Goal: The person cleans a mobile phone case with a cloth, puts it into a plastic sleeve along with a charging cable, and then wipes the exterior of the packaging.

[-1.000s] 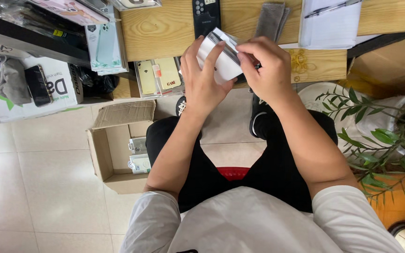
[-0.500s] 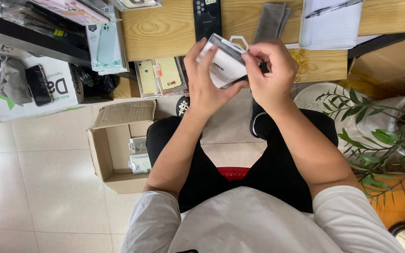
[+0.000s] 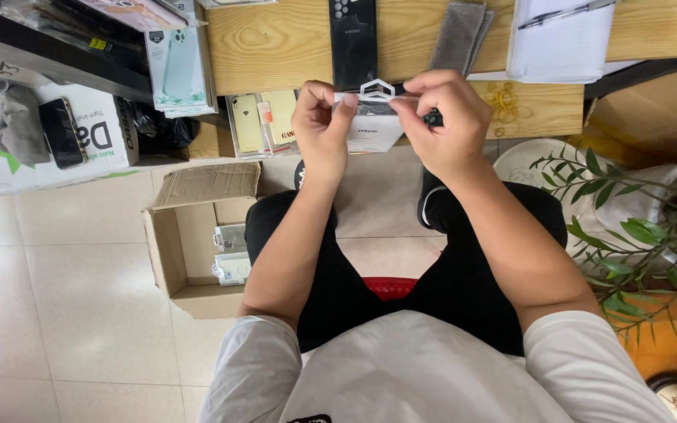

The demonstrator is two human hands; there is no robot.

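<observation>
I hold a small white packet [image 3: 374, 125] with a hang tab at its top, up in front of me over my lap. My left hand [image 3: 320, 125] pinches its upper left corner between thumb and fingers. My right hand [image 3: 444, 121] grips its upper right edge. The packet faces me, its lower half showing between the two hands. Beyond it on the wooden desk [image 3: 276, 39] lies a black phone case [image 3: 352, 39].
An open cardboard box [image 3: 197, 235] with small packets stands on the tiled floor at my left. A grey cloth [image 3: 460, 35] and white paper with a pen [image 3: 562, 35] lie on the desk. A potted plant [image 3: 652, 227] is at my right. Shelves with packaged cases are at the far left.
The packet has turned from tilted sideways to facing me upright. Both hands have shifted to pinch its top edge.
</observation>
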